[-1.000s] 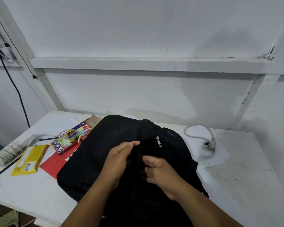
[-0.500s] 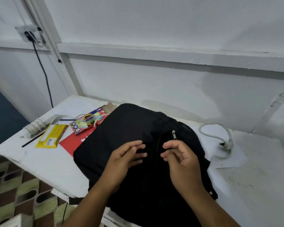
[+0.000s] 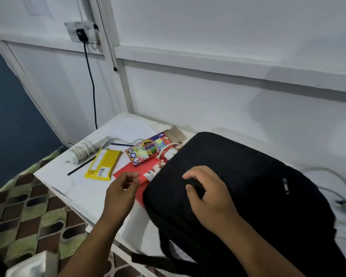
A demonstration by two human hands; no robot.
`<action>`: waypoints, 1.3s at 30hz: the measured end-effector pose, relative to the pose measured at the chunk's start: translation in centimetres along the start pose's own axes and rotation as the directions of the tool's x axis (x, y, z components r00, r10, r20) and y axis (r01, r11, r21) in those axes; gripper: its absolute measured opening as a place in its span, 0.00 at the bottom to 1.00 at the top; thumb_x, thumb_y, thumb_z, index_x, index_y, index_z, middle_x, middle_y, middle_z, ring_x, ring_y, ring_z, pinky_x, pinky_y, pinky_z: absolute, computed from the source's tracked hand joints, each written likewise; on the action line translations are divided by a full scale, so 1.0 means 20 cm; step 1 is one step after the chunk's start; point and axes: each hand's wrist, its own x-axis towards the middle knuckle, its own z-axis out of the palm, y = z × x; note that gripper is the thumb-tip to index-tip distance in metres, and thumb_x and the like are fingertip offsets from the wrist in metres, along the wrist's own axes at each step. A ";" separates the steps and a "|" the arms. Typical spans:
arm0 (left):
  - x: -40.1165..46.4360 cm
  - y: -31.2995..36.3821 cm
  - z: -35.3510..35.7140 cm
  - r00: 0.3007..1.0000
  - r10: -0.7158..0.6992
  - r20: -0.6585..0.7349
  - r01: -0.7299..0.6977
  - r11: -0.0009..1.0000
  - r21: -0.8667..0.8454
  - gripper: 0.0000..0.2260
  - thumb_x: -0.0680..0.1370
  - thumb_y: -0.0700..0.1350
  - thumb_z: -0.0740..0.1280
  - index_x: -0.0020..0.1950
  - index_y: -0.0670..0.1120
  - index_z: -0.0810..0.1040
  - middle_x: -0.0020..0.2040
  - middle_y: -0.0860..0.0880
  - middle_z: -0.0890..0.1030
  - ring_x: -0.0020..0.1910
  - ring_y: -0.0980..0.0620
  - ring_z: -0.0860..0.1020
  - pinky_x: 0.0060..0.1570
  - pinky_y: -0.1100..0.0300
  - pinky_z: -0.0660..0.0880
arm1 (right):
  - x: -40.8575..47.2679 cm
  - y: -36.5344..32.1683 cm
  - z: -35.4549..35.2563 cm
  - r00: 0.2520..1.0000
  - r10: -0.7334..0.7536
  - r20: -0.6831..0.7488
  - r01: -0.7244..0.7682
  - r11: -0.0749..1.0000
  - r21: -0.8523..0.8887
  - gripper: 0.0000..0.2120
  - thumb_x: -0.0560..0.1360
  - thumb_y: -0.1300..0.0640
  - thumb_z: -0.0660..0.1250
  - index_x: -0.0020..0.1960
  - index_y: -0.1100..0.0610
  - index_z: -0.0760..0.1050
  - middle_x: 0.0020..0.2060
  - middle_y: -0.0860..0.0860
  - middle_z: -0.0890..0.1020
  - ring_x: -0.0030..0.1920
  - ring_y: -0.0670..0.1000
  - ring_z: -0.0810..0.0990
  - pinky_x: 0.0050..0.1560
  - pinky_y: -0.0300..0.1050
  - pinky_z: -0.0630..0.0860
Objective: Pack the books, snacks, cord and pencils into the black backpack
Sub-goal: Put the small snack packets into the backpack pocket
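Observation:
The black backpack (image 3: 238, 176) lies flat on the white table (image 3: 84, 188), its zipper pull showing at the right. My right hand (image 3: 208, 194) rests on the bag's front panel with fingers curled loosely. My left hand (image 3: 122, 188) hovers off the bag's left side, above a red book (image 3: 128, 171), fingers loosely curled and holding nothing. A colourful pencil box (image 3: 146, 151) lies behind the red book. A yellow snack pack (image 3: 103, 163) sits left of it. A loose black pencil (image 3: 81, 165) lies by the snack. A white cord (image 3: 332, 182) curls to the bag's right.
A white power strip with its coiled cable (image 3: 86, 149) lies at the table's left corner. A wall socket (image 3: 81, 33) with a black plug and hanging wire is above. Patterned floor (image 3: 28, 208) shows left of the table edge. A small snack wrapper (image 3: 154, 170) peeks out beside the bag.
My view has swung left. My left hand has come off the backpack and moved out left over the red book. My right hand has shifted from the zipper area onto the bag's front panel.

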 end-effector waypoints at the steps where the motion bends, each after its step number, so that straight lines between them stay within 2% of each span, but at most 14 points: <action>1: 0.06 -0.04 -0.05 1.000 0.022 0.008 -0.023 0.997 0.076 0.05 0.79 0.42 0.70 0.48 0.52 0.82 0.48 0.55 0.84 0.44 0.57 0.80 0.46 0.57 0.75 | 0.06 -0.02 0.07 0.999 0.011 0.054 -0.009 0.999 -0.037 0.11 0.75 0.62 0.67 0.53 0.48 0.77 0.53 0.38 0.75 0.59 0.43 0.75 0.61 0.38 0.72; 4: 0.25 -0.17 -0.20 0.996 0.085 0.026 -0.089 0.967 0.239 0.05 0.76 0.41 0.71 0.50 0.51 0.82 0.51 0.55 0.83 0.50 0.56 0.79 0.56 0.53 0.75 | 0.25 -0.05 0.29 0.983 0.013 0.181 0.025 0.978 -0.205 0.11 0.75 0.57 0.66 0.57 0.47 0.76 0.55 0.40 0.75 0.59 0.43 0.72 0.63 0.42 0.70; 6: 0.37 -0.27 -0.28 0.983 0.176 0.048 -0.181 0.899 0.398 0.10 0.73 0.49 0.70 0.54 0.51 0.81 0.55 0.52 0.81 0.57 0.48 0.77 0.60 0.52 0.70 | 0.37 -0.05 0.43 0.969 0.026 0.247 0.055 0.947 -0.317 0.13 0.76 0.54 0.66 0.60 0.49 0.76 0.57 0.44 0.77 0.59 0.47 0.74 0.63 0.46 0.71; 8: 0.47 -0.35 -0.34 0.986 0.154 0.060 -0.162 0.827 0.538 0.20 0.71 0.59 0.67 0.61 0.55 0.78 0.64 0.49 0.75 0.68 0.43 0.70 0.62 0.49 0.65 | 0.47 -0.05 0.54 0.943 0.112 0.312 0.039 0.897 -0.439 0.16 0.76 0.51 0.66 0.63 0.49 0.74 0.58 0.47 0.77 0.59 0.50 0.74 0.64 0.47 0.69; 12: 0.57 -0.48 -0.43 0.996 0.065 0.055 -0.085 0.735 0.672 0.37 0.69 0.72 0.67 0.74 0.58 0.66 0.79 0.45 0.57 0.78 0.42 0.52 0.70 0.36 0.57 | 0.56 -0.01 0.71 0.882 0.325 0.341 0.053 0.651 -0.758 0.20 0.74 0.46 0.65 0.64 0.49 0.71 0.60 0.50 0.76 0.62 0.55 0.73 0.67 0.53 0.60; 15: 0.60 -0.54 -0.44 0.989 0.137 0.058 -0.134 0.649 0.749 0.37 0.68 0.74 0.58 0.73 0.58 0.66 0.73 0.45 0.65 0.74 0.42 0.59 0.67 0.38 0.59 | 0.56 0.02 0.79 0.834 0.426 0.351 0.082 0.533 -0.842 0.25 0.73 0.44 0.66 0.67 0.51 0.68 0.61 0.53 0.77 0.64 0.57 0.71 0.71 0.57 0.54; 19: 0.60 -0.55 -0.41 0.974 0.224 0.019 -0.161 0.634 0.756 0.32 0.69 0.70 0.61 0.68 0.56 0.71 0.63 0.49 0.70 0.68 0.44 0.67 0.61 0.41 0.65 | 0.59 0.03 0.86 0.793 0.513 0.329 0.093 0.432 -0.897 0.27 0.72 0.47 0.66 0.70 0.50 0.67 0.63 0.56 0.75 0.68 0.60 0.69 0.73 0.62 0.49; 23: 0.61 -0.57 -0.43 0.970 0.241 -0.029 -0.157 0.714 0.682 0.28 0.69 0.65 0.65 0.64 0.53 0.72 0.59 0.50 0.71 0.62 0.43 0.70 0.61 0.40 0.65 | 0.57 0.05 0.91 0.866 0.461 0.195 -0.031 0.438 -0.898 0.18 0.75 0.53 0.64 0.65 0.51 0.72 0.61 0.55 0.76 0.65 0.58 0.71 0.72 0.59 0.52; 27: 0.61 -0.57 -0.42 0.971 0.222 -0.087 -0.121 0.776 0.618 0.25 0.70 0.55 0.77 0.62 0.49 0.73 0.59 0.47 0.72 0.61 0.40 0.70 0.62 0.37 0.64 | 0.50 0.10 0.93 0.938 0.345 0.048 -0.168 0.569 -0.805 0.17 0.72 0.56 0.64 0.60 0.50 0.77 0.55 0.49 0.79 0.58 0.52 0.76 0.66 0.50 0.53; 30: 0.62 -0.56 -0.43 0.974 0.209 -0.088 -0.123 0.814 0.567 0.23 0.71 0.49 0.76 0.63 0.49 0.72 0.60 0.46 0.72 0.63 0.39 0.69 0.64 0.37 0.62 | 0.51 0.11 0.92 0.957 0.273 -0.101 -0.269 0.697 -0.665 0.15 0.69 0.55 0.66 0.55 0.50 0.80 0.51 0.46 0.82 0.53 0.49 0.79 0.61 0.45 0.57; 32: 0.61 -0.57 -0.44 0.973 0.220 -0.074 -0.146 0.829 0.540 0.21 0.73 0.52 0.71 0.63 0.49 0.71 0.60 0.47 0.72 0.63 0.39 0.69 0.64 0.38 0.61 | 0.53 0.07 0.90 0.942 0.271 -0.196 -0.334 0.784 -0.523 0.16 0.70 0.55 0.64 0.57 0.50 0.79 0.52 0.45 0.82 0.55 0.48 0.79 0.62 0.45 0.60; 34: 0.60 -0.56 -0.45 0.975 0.215 -0.061 -0.154 0.845 0.513 0.23 0.72 0.59 0.63 0.62 0.49 0.71 0.60 0.48 0.72 0.62 0.41 0.68 0.63 0.39 0.62 | 0.55 0.01 0.87 0.913 0.308 -0.267 -0.384 0.871 -0.308 0.15 0.72 0.57 0.64 0.58 0.49 0.78 0.50 0.42 0.81 0.53 0.46 0.79 0.62 0.49 0.68; 36: 0.59 -0.54 -0.45 0.974 0.221 -0.051 -0.171 0.862 0.477 0.26 0.70 0.61 0.59 0.62 0.49 0.72 0.60 0.48 0.72 0.62 0.42 0.69 0.61 0.40 0.63 | 0.55 -0.04 0.82 0.880 0.352 -0.320 -0.386 0.921 -0.046 0.13 0.74 0.60 0.63 0.55 0.47 0.76 0.46 0.41 0.79 0.49 0.46 0.79 0.55 0.54 0.76; 39: 0.58 -0.53 -0.45 0.969 0.245 -0.025 -0.209 0.871 0.444 0.25 0.71 0.62 0.59 0.62 0.49 0.72 0.59 0.47 0.73 0.61 0.41 0.70 0.60 0.40 0.65 | 0.55 -0.14 0.69 0.795 0.504 -0.337 -0.405 0.855 0.324 0.16 0.79 0.64 0.58 0.58 0.48 0.76 0.51 0.45 0.80 0.48 0.47 0.81 0.49 0.55 0.82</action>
